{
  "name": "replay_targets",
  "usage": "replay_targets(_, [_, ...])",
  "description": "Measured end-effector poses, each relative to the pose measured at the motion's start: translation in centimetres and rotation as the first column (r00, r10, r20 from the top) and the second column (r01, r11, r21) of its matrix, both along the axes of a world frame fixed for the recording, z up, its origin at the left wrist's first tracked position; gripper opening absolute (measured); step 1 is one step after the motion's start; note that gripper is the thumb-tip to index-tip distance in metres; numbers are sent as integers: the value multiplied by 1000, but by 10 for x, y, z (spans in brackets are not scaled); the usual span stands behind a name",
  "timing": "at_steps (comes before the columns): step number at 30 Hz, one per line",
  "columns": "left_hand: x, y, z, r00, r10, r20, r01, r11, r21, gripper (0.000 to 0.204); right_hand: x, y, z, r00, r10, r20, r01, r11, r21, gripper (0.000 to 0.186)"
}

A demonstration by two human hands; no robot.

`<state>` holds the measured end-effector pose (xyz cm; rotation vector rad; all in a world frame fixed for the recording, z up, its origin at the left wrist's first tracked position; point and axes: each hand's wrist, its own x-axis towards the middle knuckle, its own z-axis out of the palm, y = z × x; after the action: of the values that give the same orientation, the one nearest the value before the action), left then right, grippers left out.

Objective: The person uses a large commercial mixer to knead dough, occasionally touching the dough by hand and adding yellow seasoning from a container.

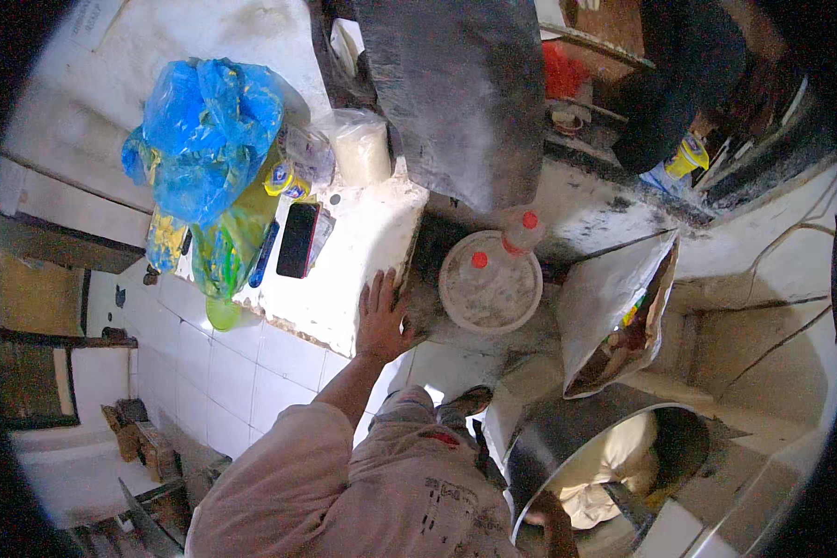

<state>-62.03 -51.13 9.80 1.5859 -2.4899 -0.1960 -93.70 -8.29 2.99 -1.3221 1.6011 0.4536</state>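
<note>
My left hand (379,316) rests on the front edge of a white counter (316,307), fingers spread. On that counter are a phone (298,240), a blue pen-like item (262,256), crumpled blue plastic bags (200,130), a green-yellow bag (223,251), a small yellow tub (286,180) and a bag of pale powder (361,158). At the lower right my right hand (544,511) grips the rim of a large metal bowl (539,437) holding pale dough-like material (618,465) and a dark bar; its fingertips are partly hidden.
A round lid or bucket (488,307) and plastic bottles with red caps (521,242) sit beside the counter. An open sack (604,288) stands right of them. Dark cloth (446,93) hangs ahead. A cluttered ledge (688,158) is at upper right; tiled floor (195,344) lies left.
</note>
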Motion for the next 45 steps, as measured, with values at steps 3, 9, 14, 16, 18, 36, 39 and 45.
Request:
replay_targets(3, [5, 2, 0, 1000, -3, -26, 3, 1000, -3, 48, -3, -33, 77, 978, 90, 191, -112, 988, 106, 41])
replay_targets(9, [-1, -12, -18, 995, -102, -18, 99, 990, -104, 62, -11, -65, 76, 545, -708, -449, 417, 694, -588, 59])
replay_targets(14, [-10, -10, -32, 988, -157, -16, 156, 987, -31, 53, 13, -57, 2, 555, -668, -495, 466, 743, -481, 45])
replay_targets(16, [-21, -8, -24, 991, -130, -39, 127, 989, -74, 54, -7, -79, 29, 771, -523, -363, 515, 848, -126, 48])
replay_targets(18, [-18, -6, -38, 997, -65, -37, 57, 980, -191, 51, -19, -84, 54, 781, -542, -310, 544, 834, -88, 47])
replay_targets(36, [-7, -6, -7, 999, -33, 43, 36, 997, -63, 55, 12, -91, -28, 812, -393, -432, 383, 917, -114, 16])
replay_targets(39, [-9, -5, -11, 999, -38, 16, 39, 997, -70, 56, 2, -6, -64, 670, -684, -288, 706, 707, -35, 31])
replay_targets(45, [-15, -2, -2, 999, -35, 15, 36, 995, -88, 51, -37, 57, -59, 899, -375, -228, 384, 923, -6, 50])
